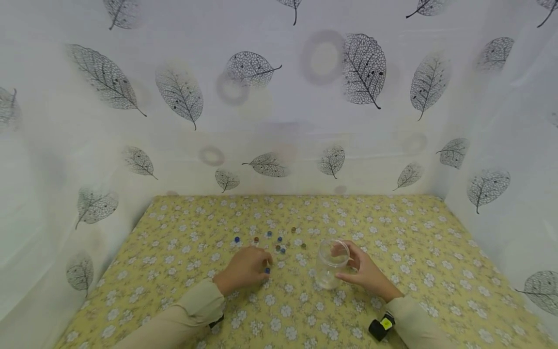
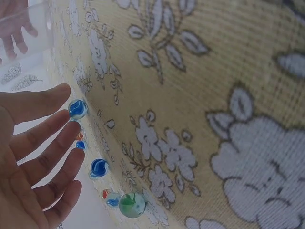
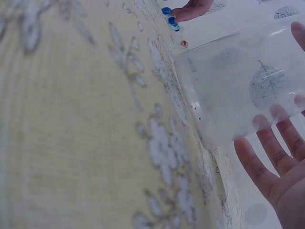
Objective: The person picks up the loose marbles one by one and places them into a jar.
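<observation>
Blue marble on floral tablecloth, touched by fingertips of left hand, fingers fairly straight, not gripping. More marbles scattered just beyond. Right hand curls round tilted clear plastic cup, w/ rim toward marbles.

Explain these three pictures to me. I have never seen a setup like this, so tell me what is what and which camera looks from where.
There is no machine here: a person works with two bare hands. The wide picture comes from a camera on the head, looking down at a table under a yellow flowered cloth. The other two come from cameras strapped to each wrist, so the cloth looks tilted and very close.

Small glass marbles lie scattered on the cloth. The left hand reaches among them, its fingertips at a blue marble. The right hand holds a clear plastic cup, tilted toward the marbles. From the right wrist view the cup looks empty.
</observation>
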The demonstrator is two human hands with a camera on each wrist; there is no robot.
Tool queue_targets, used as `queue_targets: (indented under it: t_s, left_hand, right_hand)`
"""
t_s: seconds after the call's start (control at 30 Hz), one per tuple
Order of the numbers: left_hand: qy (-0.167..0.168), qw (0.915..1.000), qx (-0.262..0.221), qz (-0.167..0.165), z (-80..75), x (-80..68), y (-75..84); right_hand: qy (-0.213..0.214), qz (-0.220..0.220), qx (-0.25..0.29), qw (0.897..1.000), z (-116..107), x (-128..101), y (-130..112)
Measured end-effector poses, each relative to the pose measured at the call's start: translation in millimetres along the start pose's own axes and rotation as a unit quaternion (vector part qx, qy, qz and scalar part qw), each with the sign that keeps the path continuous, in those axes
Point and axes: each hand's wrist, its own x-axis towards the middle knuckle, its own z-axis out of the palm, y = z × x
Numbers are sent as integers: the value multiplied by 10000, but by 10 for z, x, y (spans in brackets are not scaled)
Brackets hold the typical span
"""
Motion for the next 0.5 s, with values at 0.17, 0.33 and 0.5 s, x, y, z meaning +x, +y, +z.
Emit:
queue_targets:
  t_s: [0.17,0.33,0.5]
  left_hand:
    - [-11,10000,-66,38,0,4,-4]
    - [-51,9999,-82,40,18,-6,-29]
    - [-16,9999,-139,60,44,-19,-51]
  right_hand:
    - [-12,-26,12,10000,-4,10,-1]
    - [-4,-19,-13,10000,1,9,-9]
    - [-24,16,-11,10000,6,6,-14]
